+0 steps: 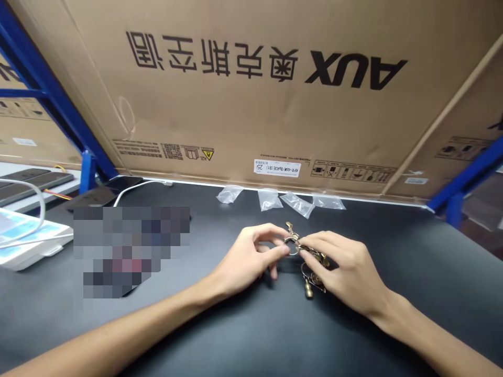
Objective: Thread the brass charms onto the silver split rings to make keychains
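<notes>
Between my hands is a metal key ring [292, 253], held a little above the dark tabletop. My left hand [253, 256] pinches its left side with thumb and fingertips. My right hand [341, 259] is closed on the ring's right side, where several bronze-coloured charms join it. A small gourd-shaped charm [308, 289] hangs below the right fingers, and another small charm [290, 226] sticks out above the ring. The right fingers partly hide the rest of the bunch.
Several clear plastic bags [297, 204] lie along the back edge of the black table [220, 335]. Behind them stands a large cardboard box [236, 115] between blue metal posts [66, 104]. On the left are a white cable [133, 187], a white box [35, 243] and a blurred-out patch.
</notes>
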Tool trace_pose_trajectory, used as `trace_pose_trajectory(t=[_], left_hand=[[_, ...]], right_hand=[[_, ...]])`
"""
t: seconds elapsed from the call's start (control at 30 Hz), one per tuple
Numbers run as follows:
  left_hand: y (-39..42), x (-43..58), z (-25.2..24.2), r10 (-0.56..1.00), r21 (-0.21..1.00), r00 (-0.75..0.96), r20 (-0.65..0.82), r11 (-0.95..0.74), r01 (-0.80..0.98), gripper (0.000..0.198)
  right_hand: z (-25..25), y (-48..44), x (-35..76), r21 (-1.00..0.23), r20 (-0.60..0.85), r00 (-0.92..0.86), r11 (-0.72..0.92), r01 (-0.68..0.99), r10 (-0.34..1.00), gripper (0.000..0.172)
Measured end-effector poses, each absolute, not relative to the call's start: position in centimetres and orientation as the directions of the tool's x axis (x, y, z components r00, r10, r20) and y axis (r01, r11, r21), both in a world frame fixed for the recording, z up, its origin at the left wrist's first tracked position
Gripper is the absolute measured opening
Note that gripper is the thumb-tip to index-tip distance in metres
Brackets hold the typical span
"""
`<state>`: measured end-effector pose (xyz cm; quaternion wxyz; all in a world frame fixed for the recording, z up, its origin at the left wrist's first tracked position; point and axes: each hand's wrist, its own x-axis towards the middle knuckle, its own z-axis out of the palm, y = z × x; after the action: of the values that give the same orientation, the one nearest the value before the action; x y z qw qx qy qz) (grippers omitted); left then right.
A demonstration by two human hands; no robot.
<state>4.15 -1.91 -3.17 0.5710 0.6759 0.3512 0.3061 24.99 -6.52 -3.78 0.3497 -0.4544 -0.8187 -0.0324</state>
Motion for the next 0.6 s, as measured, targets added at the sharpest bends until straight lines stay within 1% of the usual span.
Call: trace_pose_trajectory(t=[0.07,0.17,0.27,0.37,0.47,0.53,0.6], left_hand=[[-2.12,4.2,-3.14,0.826,0.983,0.563,0.025,-0.123,0.136,0.023],[-2.37,4.15,-2.98,0.836,0.957,0.543,0.079,-0.216,0.193,0.016],[-2.46,4.06,-2.78,0.835,0.921,0.542,0.093,-0.279,0.272,0.017],[-2.52,4.11,-2.81,0.864,0.93,0.497,0.077,-0.242,0.278,0.019],[-2.61,4.3,-3.05,0.897,0.962,0.436,0.065,-0.172,0.21,0.019],[-2.65,4.4,-3.16,0.895,0.979,0.443,0.057,-0.137,0.151,0.018],[-2.65,4.39,-3.16,0.885,0.981,0.459,0.07,-0.145,0.13,0.016]], right_hand=[[-3.7,-6.56,24.99,-0.245,0.602,-0.358,0.592,0.768,0.714,0.018],[-3.67,-6.66,24.94,-0.231,0.588,-0.383,0.602,0.765,0.712,0.018],[-3.71,-6.81,24.83,-0.212,0.584,-0.407,0.616,0.758,0.702,0.018],[-3.78,-6.89,24.69,-0.21,0.582,-0.413,0.62,0.756,0.701,0.017],[-3.86,-6.85,24.58,-0.241,0.573,-0.387,0.6,0.763,0.722,0.016],[-3.92,-6.77,24.61,-0.247,0.57,-0.381,0.595,0.765,0.727,0.016],[-3.96,-6.69,24.75,-0.236,0.57,-0.388,0.596,0.768,0.725,0.016]])
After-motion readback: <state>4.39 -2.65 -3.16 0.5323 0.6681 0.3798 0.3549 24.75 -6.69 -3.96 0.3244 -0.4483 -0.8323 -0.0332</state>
